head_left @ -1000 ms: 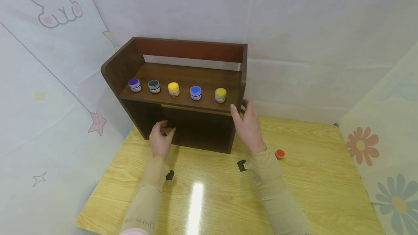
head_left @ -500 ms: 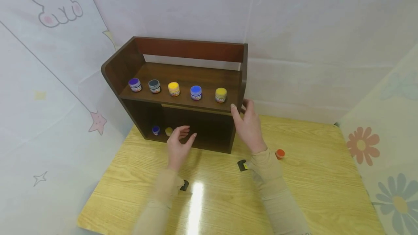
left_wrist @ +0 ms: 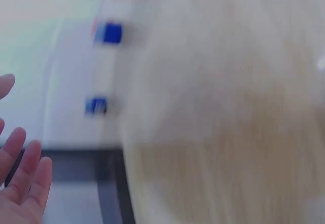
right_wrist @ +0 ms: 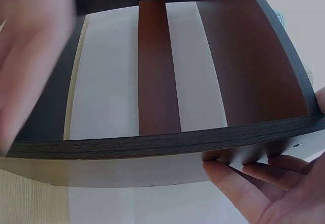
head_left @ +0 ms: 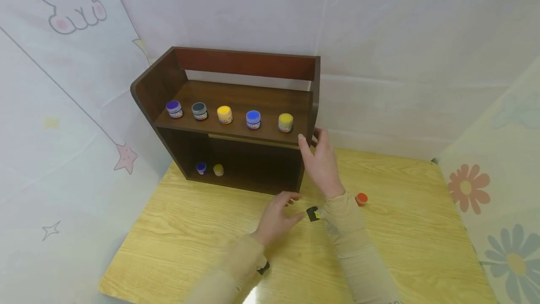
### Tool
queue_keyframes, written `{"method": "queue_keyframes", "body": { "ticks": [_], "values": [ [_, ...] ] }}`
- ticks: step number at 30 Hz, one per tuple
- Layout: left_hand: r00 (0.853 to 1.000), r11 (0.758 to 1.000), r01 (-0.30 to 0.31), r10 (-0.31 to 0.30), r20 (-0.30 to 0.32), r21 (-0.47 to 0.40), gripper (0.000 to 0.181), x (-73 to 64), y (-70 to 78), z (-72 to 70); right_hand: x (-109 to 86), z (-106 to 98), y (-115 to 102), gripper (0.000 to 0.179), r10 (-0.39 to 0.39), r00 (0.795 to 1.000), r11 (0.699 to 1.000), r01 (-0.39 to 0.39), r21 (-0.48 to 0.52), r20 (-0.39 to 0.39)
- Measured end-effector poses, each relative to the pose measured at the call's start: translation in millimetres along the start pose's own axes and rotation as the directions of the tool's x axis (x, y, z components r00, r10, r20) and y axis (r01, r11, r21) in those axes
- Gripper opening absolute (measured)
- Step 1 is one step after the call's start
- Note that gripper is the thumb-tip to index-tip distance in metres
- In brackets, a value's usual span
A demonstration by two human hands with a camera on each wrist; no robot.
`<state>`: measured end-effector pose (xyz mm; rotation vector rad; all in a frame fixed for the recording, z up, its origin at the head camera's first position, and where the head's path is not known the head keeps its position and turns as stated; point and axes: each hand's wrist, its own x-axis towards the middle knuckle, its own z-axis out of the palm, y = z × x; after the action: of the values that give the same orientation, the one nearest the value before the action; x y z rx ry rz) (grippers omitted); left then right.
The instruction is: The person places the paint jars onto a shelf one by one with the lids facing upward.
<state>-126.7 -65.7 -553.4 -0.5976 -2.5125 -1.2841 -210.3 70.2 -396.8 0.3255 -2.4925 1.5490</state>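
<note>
A dark brown two-tier shelf [head_left: 228, 136] stands on the table. My right hand [head_left: 322, 165] holds its right side panel; in the right wrist view the fingers [right_wrist: 238, 188] lie against the panel's outer face. My left hand [head_left: 276, 219], fingers loosely bent and holding nothing, is over the table before the shelf's lower right corner. On the upper tier stands a row of small paint jars: purple [head_left: 174, 110], dark grey [head_left: 199, 111], orange-yellow [head_left: 225, 115], blue [head_left: 253, 120] and yellow [head_left: 285, 123]. A dark blue jar [head_left: 201, 168] and a yellowish jar [head_left: 218, 170] sit on the lower tier, at left.
A red-lidded jar [head_left: 361, 199] stands on the wooden table [head_left: 413, 229], right of my right forearm. Two small blurred blue objects, one above [left_wrist: 109, 33] and one below [left_wrist: 96, 105], show in the left wrist view. A printed cloth [head_left: 422, 60] hangs behind.
My left hand has left the lower tier and moved right and toward me, uncovering the dark blue and yellowish jars. The right hand has stayed on the side panel.
</note>
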Motion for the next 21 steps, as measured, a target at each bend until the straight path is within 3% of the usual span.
{"method": "queue_keyframes", "body": {
  "ticks": [2, 5, 7, 10, 13, 16, 18, 21],
  "values": [
    [0.994, 0.997, -0.035, 0.029, 0.103, 0.064, 0.048, 0.9, 4.7, 17.3, -0.4, -1.0, -0.2, 0.065, 0.004, 1.0, 1.0, -0.004, -0.002, -0.001],
    [0.968, 0.988, -0.099, 0.069, 0.242, 0.116, 0.056, 3.5, 5.2, 43.0, -0.3, -1.3, -0.4, 0.066, 0.008, 1.0, 1.0, -0.008, -0.015, -0.006],
    [0.95, 0.985, -0.117, 0.074, 0.304, 0.125, 0.061, 5.8, 5.7, 55.0, -0.1, -1.3, -1.0, 0.067, 0.011, 1.0, 1.0, -0.011, -0.023, -0.003],
    [0.944, 0.984, -0.15, 0.112, 0.312, 0.099, 0.067, 12.2, -0.8, 69.2, -0.3, -1.0, -2.4, 0.068, 0.017, 1.0, 0.999, -0.017, -0.031, 0.005],
    [0.941, 0.981, -0.176, 0.141, 0.306, 0.087, 0.06, 22.4, -2.9, 76.5, -0.4, -0.7, -3.6, 0.067, 0.02, 1.0, 1.0, -0.019, -0.021, 0.011],
    [0.927, 0.979, -0.157, 0.1, 0.362, 0.13, 0.054, 33.6, 3.7, 77.8, -0.4, -0.7, -4.5, 0.065, 0.017, 1.0, 1.0, -0.016, -0.018, 0.006],
    [0.898, 0.974, -0.125, 0.03, 0.439, 0.189, 0.053, 38.4, 10.9, 76.2, -0.4, -0.4, -4.6, 0.065, 0.015, 1.0, 1.0, -0.015, -0.019, 0.004],
    [0.852, 0.937, -0.145, -0.044, 0.521, 0.317, 0.054, 45.5, 18.0, 76.5, -0.9, -0.3, -4.2, 0.065, 0.02, 1.0, 1.0, -0.02, -0.022, 0.007]
  ]
}}
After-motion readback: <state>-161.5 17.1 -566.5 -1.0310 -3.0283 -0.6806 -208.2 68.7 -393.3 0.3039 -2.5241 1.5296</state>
